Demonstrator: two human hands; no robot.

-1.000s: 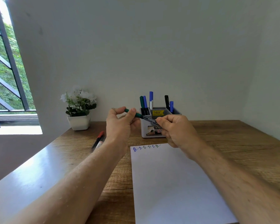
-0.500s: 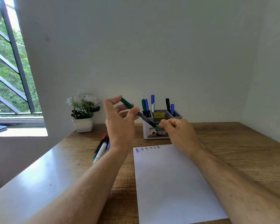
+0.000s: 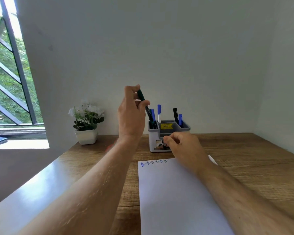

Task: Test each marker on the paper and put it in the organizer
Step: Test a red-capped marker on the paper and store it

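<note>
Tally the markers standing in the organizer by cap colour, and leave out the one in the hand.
Blue: 3
Black: 1
Total: 4 that show in the organizer; the left hand may hide others.

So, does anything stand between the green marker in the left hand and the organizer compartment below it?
Nothing visible blocks it. The left hand holds the green marker tilted over the organizer, whose left compartment already holds markers.

Bright daylight from window [image 3: 8, 73] at left, blown out near top. Strong glare on surface [image 3: 46, 180] at its left edge. Wall [image 3: 176, 48] evenly lit, soft shadows. Wide-angle bending at edges; slight motion blur on hands.
</note>
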